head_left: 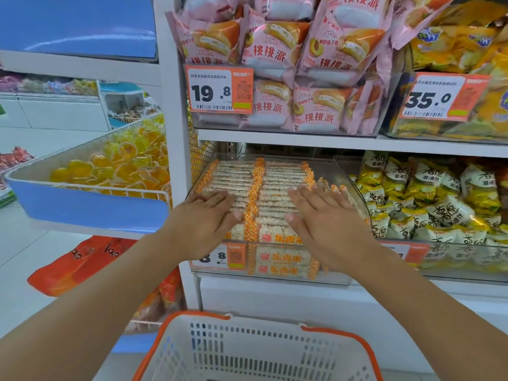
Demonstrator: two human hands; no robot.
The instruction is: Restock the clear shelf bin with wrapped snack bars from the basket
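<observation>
The wrapped snack bars (275, 193) lay in two neat rows inside the clear shelf bin (354, 188) on the lower shelf, their orange-checked crimped ends meeting along the middle, with a few more standing loose at the right side. They looked light, puffed-rice things in slick film, likely to slide over one another and to crush if squeezed; I judged them best taken across the middle of the body, several at once, rather than by the thin crimped ends. Both of the person's hands rested flat on the top layer, fingers straight and gripping nothing: the left hand (204, 218) on the left row, the right hand (321, 218) on the right row, as if pressing the stack level. Nearest of all sat the white basket (192, 350) with its orange rim; what showed of its inside held no bars. Pink cake packs (275, 50) filled the shelf above.
</observation>
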